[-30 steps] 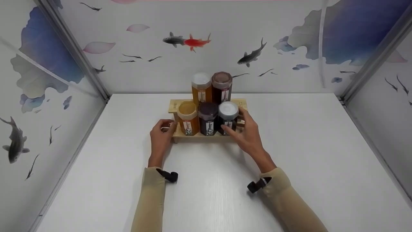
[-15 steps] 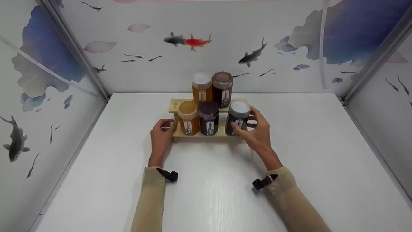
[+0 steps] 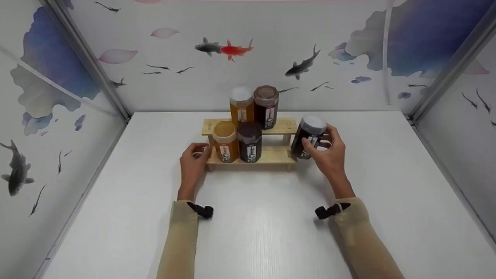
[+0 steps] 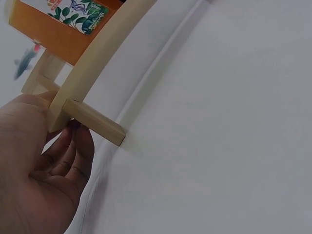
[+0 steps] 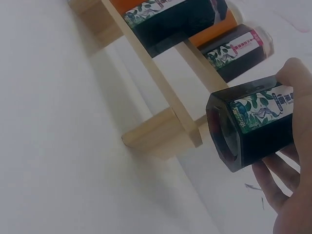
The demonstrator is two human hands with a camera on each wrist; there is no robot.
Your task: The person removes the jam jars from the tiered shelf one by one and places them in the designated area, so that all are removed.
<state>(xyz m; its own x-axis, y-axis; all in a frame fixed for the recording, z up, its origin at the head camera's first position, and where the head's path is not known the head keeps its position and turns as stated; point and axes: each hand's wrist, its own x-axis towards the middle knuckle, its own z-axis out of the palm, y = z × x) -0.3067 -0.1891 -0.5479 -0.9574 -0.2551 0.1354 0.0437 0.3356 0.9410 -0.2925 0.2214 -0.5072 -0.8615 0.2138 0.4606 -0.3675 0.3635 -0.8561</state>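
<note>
Dark jar (right hand gripping) now off wooden rack.

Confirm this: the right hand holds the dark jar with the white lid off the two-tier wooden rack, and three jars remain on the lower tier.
Not quite. The right hand does hold the dark jar with the white lid off the two-tier wooden rack, but the head view shows only two jars on the lower tier: an amber jar and a dark jar.
</note>
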